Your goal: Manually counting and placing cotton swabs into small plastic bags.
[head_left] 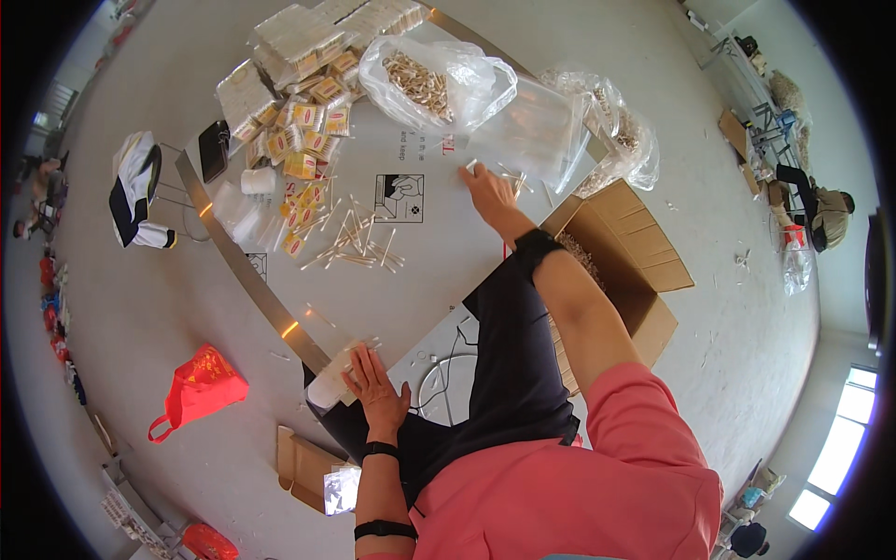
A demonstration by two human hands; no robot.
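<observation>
My left hand [375,390] lies flat, fingers stretched, on a whitish clear plastic bundle [329,381] at the table's near left corner. Over the right part of the table reaches my right hand [492,196], its fingers drawn together at a small white thing too small to name. Loose cotton swabs [512,179] lie just right of those fingers. A larger scatter of cotton swabs [350,238] spreads across the middle of the grey table [420,294]. Beyond it are several small yellow-and-white packets [303,165].
An open plastic bag [420,84] of cotton swabs sits at the back, with clear sheets [541,126] beside it. Stacked clear packs [294,42] and a black phone-like case [214,149] lie left. A cardboard box [644,243] stands right; a red bag [207,381] lies on the floor.
</observation>
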